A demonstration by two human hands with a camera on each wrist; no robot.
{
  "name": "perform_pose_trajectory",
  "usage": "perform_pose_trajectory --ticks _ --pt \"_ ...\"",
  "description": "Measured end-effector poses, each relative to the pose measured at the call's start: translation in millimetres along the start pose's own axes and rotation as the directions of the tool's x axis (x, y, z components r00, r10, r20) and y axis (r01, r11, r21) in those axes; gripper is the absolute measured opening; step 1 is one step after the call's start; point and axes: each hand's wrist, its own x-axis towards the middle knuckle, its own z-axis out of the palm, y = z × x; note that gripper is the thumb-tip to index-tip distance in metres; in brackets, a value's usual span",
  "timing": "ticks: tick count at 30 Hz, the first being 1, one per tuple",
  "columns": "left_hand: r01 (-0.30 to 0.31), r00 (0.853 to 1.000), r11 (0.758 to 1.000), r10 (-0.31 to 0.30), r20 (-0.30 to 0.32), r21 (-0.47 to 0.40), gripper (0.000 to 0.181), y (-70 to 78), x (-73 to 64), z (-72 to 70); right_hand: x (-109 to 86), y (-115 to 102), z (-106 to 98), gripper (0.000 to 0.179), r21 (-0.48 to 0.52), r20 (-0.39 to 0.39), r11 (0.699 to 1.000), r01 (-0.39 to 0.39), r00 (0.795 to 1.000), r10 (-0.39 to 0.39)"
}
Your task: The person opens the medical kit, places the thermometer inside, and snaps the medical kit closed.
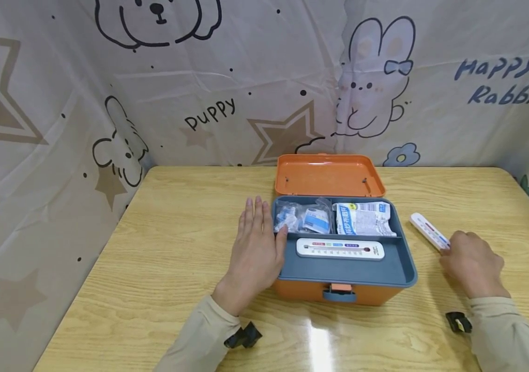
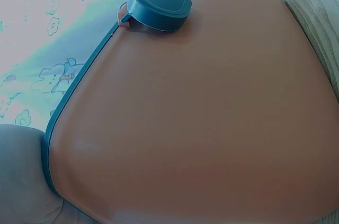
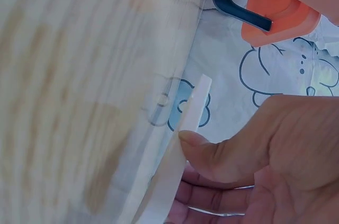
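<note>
An orange box with a blue-grey inner tray stands with its lid raised at the back. Against the box's left side lies my left hand, fingers straight, thumb over the rim. A white thermometer lies in the tray's front compartment. To the right of the box, my right hand pinches a second white thermometer near one end. The right wrist view has the thumb on this thermometer's face and fingers behind it. The left wrist view is mostly the orange box side.
Two clear bags with blue-and-white contents fill the tray's back left compartment. A white-and-blue gauze packet sits in the back right one. A latch juts from the box front. A printed cloth hangs behind the wooden table.
</note>
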Motion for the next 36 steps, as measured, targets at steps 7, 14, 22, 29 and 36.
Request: perform_pose_trajectory --ticks 7,14,22,29,36 --pt "-0.001 1.000 1.000 0.001 0.009 -0.002 0.062 -1.1 0.0 0.1 -2.6 -2.3 3.3 0.022 0.008 -0.069 0.998 0.064 0.996 -0.063" --pt "0.005 1.000 1.000 -0.005 0.012 -0.001 0.063 -1.8 0.8 0.8 -4.4 -5.7 3.2 0.024 0.015 -0.127 0.993 0.117 0.985 -0.114" --pt "0.009 1.000 1.000 -0.009 0.013 0.002 0.064 -1.4 0.9 1.3 -12.2 -14.6 -5.0 0.032 0.022 -0.172 0.989 0.146 0.975 -0.140" --pt "0.010 1.000 1.000 -0.010 0.017 0.006 0.065 -0.9 0.1 1.6 -23.0 -23.6 -15.8 0.034 0.028 -0.199 0.990 0.136 0.972 -0.127" --pt "0.009 1.000 1.000 -0.009 0.010 0.000 0.065 -1.1 1.5 1.0 -31.8 -31.1 -25.3 0.032 0.031 -0.253 0.985 0.169 0.955 -0.156"
